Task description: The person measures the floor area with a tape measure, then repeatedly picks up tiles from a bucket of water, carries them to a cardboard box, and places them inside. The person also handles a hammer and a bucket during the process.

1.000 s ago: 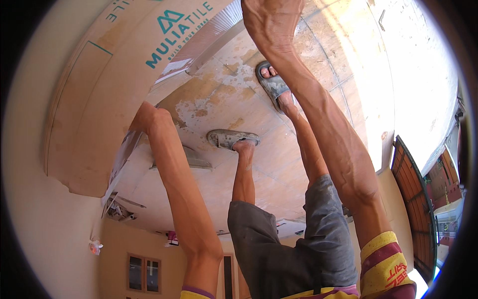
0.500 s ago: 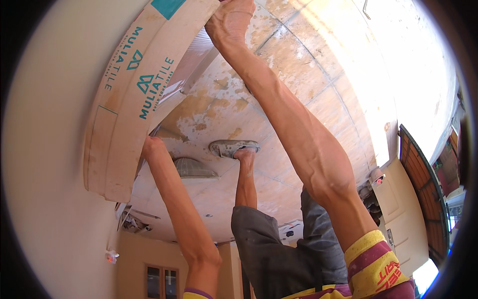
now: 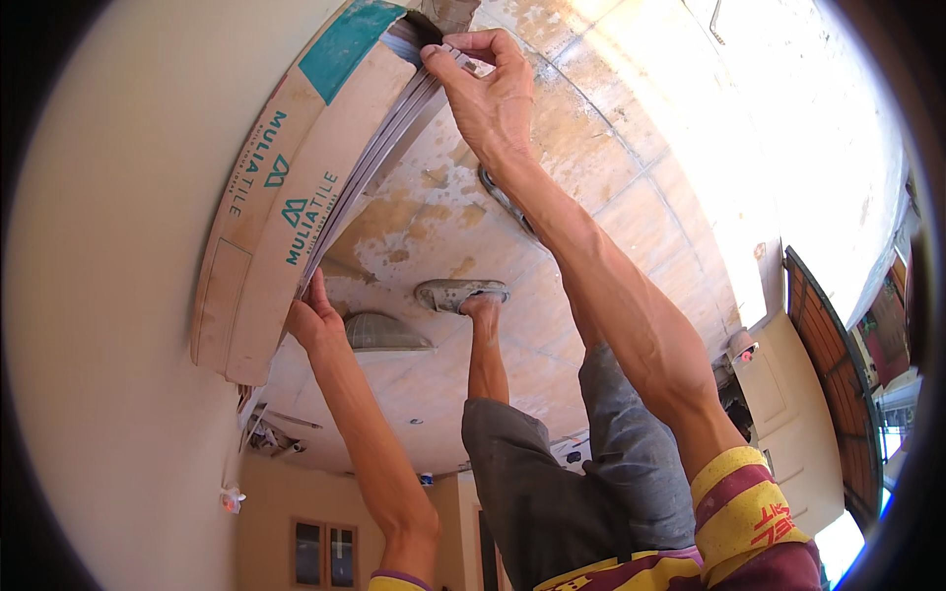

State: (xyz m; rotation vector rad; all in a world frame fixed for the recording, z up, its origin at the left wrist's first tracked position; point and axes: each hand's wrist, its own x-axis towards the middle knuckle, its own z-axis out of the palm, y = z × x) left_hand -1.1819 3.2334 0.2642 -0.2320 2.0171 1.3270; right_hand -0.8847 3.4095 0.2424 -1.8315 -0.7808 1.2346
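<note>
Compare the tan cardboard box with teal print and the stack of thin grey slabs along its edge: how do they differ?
The tan cardboard box shows broad faces; the stack of thin grey slabs shows only narrow, layered edges. The box bears teal print and a teal patch, while the slabs' edges look plain. Both slant the same way, upper end toward the right.

A tan cardboard carton (image 3: 286,202) with teal print and a teal patch slanted beside the pale wall (image 3: 108,246), open along its right side. There, thin grey slabs (image 3: 396,123), apparently tiles, lay stacked together, their long edges exposed.
</note>
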